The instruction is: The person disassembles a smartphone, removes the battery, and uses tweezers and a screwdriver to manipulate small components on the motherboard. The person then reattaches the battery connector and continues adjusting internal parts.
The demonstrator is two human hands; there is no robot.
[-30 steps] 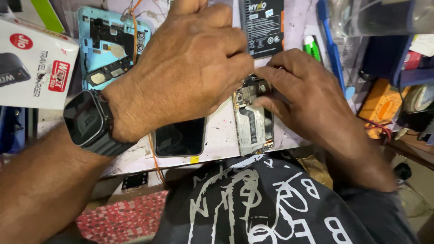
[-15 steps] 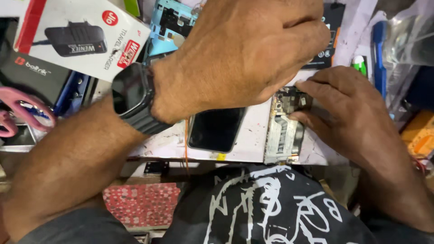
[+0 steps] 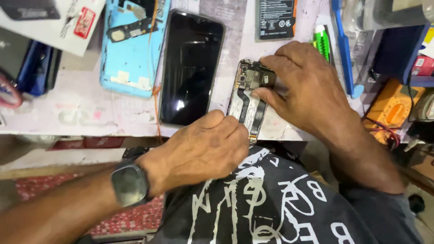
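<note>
An opened phone frame (image 3: 247, 97) with bare circuit parts and flat cables lies on the worn white bench top (image 3: 86, 113). My right hand (image 3: 307, 88) holds its upper end, fingers pinched on the top corner. My left hand (image 3: 205, 151), with a dark watch on the wrist, rests curled at the frame's lower end near the bench edge; what its fingertips touch is hidden. A black phone screen (image 3: 191, 68) lies face up just left of the frame. Further left lies a light blue back cover (image 3: 133, 49).
A black battery (image 3: 275, 18) lies at the top middle, a green-tipped tool (image 3: 322, 40) and a blue strip (image 3: 341, 49) to its right. An orange meter (image 3: 393, 104) sits at the right. A white box (image 3: 54, 20) and dark blue items are at the top left.
My left hand has drawn back from over the bench to its near edge, uncovering the black screen and the blue cover. My right hand stays on the phone frame.
</note>
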